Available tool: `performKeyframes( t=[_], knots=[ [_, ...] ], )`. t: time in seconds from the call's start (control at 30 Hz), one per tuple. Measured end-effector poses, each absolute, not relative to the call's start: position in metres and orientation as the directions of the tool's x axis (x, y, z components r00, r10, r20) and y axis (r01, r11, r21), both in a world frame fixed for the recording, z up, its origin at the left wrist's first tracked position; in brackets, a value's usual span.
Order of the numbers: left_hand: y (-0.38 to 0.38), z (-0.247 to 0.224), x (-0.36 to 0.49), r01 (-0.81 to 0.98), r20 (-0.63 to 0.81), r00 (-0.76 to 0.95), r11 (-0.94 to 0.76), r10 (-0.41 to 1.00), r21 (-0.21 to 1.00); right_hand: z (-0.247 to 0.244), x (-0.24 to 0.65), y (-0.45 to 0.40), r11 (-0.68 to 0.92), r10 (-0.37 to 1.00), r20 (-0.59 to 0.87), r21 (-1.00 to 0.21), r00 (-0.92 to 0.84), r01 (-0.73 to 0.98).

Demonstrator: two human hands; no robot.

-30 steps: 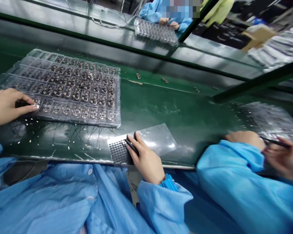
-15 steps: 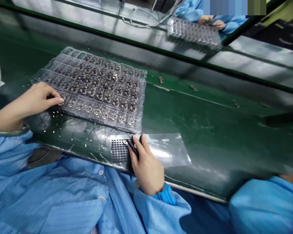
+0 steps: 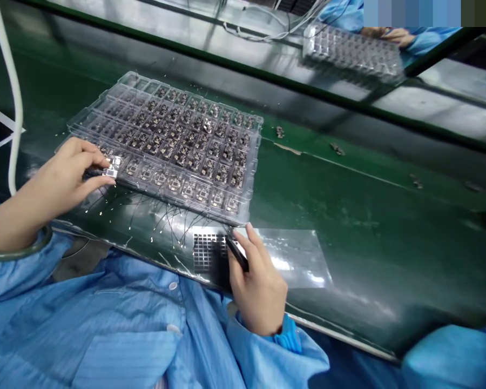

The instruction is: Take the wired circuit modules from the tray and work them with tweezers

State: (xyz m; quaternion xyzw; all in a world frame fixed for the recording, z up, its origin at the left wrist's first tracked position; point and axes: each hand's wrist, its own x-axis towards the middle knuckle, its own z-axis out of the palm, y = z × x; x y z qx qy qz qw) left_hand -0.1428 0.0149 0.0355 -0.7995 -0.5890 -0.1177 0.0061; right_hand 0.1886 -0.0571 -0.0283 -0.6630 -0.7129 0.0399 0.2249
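Observation:
Near the front left corner of the clear tray, my left hand (image 3: 71, 170) pinches a small circuit board (image 3: 112, 166) between thumb and fingers. The clear plastic tray (image 3: 249, 208) has rows of compartments, many filled with small circuit boards and thin dark wires. My right hand (image 3: 259, 283) is closed round a slim black tool (image 3: 237, 255), whose exact kind I cannot make out. It rests over a clear sheet (image 3: 303, 259) bearing a grid of black square stickers (image 3: 208, 251) at its left end. The fingers hide part of that grid.
Small white scraps and loose black wires (image 3: 174, 221) lie along the green table (image 3: 348, 243) before the tray. Several small parts (image 3: 337, 148) sit toward the back. A white tube (image 3: 12, 97) rises at left. Across the rail, another person's hands (image 3: 397, 37) are at a second tray (image 3: 352, 54).
The view has shifted, so the tray and table sit farther right. My left hand now shows the circuit board raised at its fingertips. My right hand keeps hold of the black tool over the sheet.

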Motion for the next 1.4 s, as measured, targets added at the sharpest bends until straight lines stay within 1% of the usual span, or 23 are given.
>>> performKeyframes(
  t=[0.07, 0.13, 0.17, 0.23, 0.3, 0.33, 0.37, 0.4, 0.43, 0.47, 0.5, 0.53, 0.6, 0.7, 0.87, 0.97, 1.03, 1.23, 1.4],
  knots=[
    [0.005, 0.033, -0.127, 0.888, 0.281, 0.386, -0.436, 0.879, 0.143, -0.023, 0.184, -0.055, 0.183, 0.947, 0.321, -0.532, -0.003, 0.827],
    [-0.004, 0.028, -0.104, 0.763, 0.351, 0.534, -0.617, 0.769, 0.19, -0.013, 0.177, -0.051, 0.194, 0.95, 0.311, -0.677, 0.037, 0.71],
    [-0.008, 0.025, -0.091, 0.706, 0.4, 0.562, -0.672, 0.724, 0.224, -0.008, 0.173, -0.049, 0.181, 0.96, 0.275, -0.743, 0.048, 0.644],
    [-0.014, 0.018, -0.066, 0.584, 0.441, 0.632, -0.766, 0.637, 0.268, 0.001, 0.166, -0.046, 0.14, 0.986, 0.165, -0.856, 0.007, 0.497],
    [-0.018, 0.01, -0.045, 0.482, 0.422, 0.68, -0.799, 0.6, 0.359, 0.005, 0.162, -0.044, 0.081, 0.996, 0.058, -0.927, -0.074, 0.365],
    [-0.02, 0.005, -0.038, 0.448, 0.41, 0.667, -0.775, 0.622, 0.446, 0.005, 0.161, -0.043, 0.055, 0.995, 0.026, -0.947, -0.095, 0.316],
    [-0.022, 0.001, -0.033, 0.41, 0.395, 0.631, -0.719, 0.668, 0.561, 0.005, 0.161, -0.044, 0.035, 0.996, 0.009, -0.961, -0.093, 0.276],
    [-0.023, -0.002, -0.029, 0.361, 0.36, 0.583, -0.629, 0.728, 0.688, 0.003, 0.161, -0.044, 0.019, 0.997, 0.002, -0.971, -0.071, 0.239],
    [-0.024, -0.005, -0.026, 0.3, 0.298, 0.535, -0.507, 0.791, 0.808, 0.0, 0.162, -0.045, 0.005, 0.999, -0.003, -0.98, -0.037, 0.201],
    [-0.026, -0.007, -0.024, 0.237, 0.211, 0.499, -0.366, 0.841, 0.9, -0.002, 0.162, -0.046, -0.006, 1.0, -0.006, -0.987, 0.0, 0.159],
    [-0.028, -0.008, -0.022, 0.191, 0.114, 0.481, -0.23, 0.869, 0.954, -0.005, 0.163, -0.047, -0.013, 0.999, -0.009, -0.993, 0.034, 0.117],
    [-0.029, -0.009, -0.019, 0.167, 0.024, 0.474, -0.116, 0.88, 0.979, -0.008, 0.163, -0.048, -0.019, 0.998, -0.015, -0.997, 0.06, 0.079],
    [-0.033, -0.006, -0.014, 0.172, -0.089, 0.455, 0.011, 0.886, 0.985, -0.012, 0.162, -0.049, -0.028, 0.996, -0.027, -1.0, 0.085, 0.011],
    [-0.035, -0.002, -0.005, 0.191, -0.13, 0.392, 0.058, 0.911, 0.98, -0.014, 0.16, -0.05, -0.032, 0.996, -0.035, -0.999, 0.085, -0.037],
    [-0.036, 0.0, 0.0, 0.202, -0.137, 0.318, 0.074, 0.938, 0.977, -0.013, 0.157, -0.051, 0.001, 0.992, -0.001, -1.0, 0.126, -0.014],
    [-0.036, -0.002, -0.001, 0.239, -0.12, 0.246, 0.06, 0.962, 0.969, -0.013, 0.156, -0.051, 0.008, 0.984, 0.011, -1.0, 0.178, 0.017],
    [-0.036, -0.003, 0.0, 0.233, -0.1, 0.214, 0.049, 0.972, 0.971, -0.013, 0.154, -0.051, 0.011, 0.98, 0.018, -0.999, 0.199, 0.037],
    [-0.036, -0.003, 0.003, 0.153, -0.047, 0.19, 0.018, 0.981, 0.988, -0.013, 0.15, -0.052, 0.025, 0.97, 0.04, -0.998, 0.241, 0.065],
    [-0.037, -0.003, 0.003, 0.152, -0.057, 0.184, 0.029, 0.981, 0.988, -0.011, 0.145, -0.051, -0.009, 0.963, 0.011, -0.997, 0.268, 0.073]
  ],
)
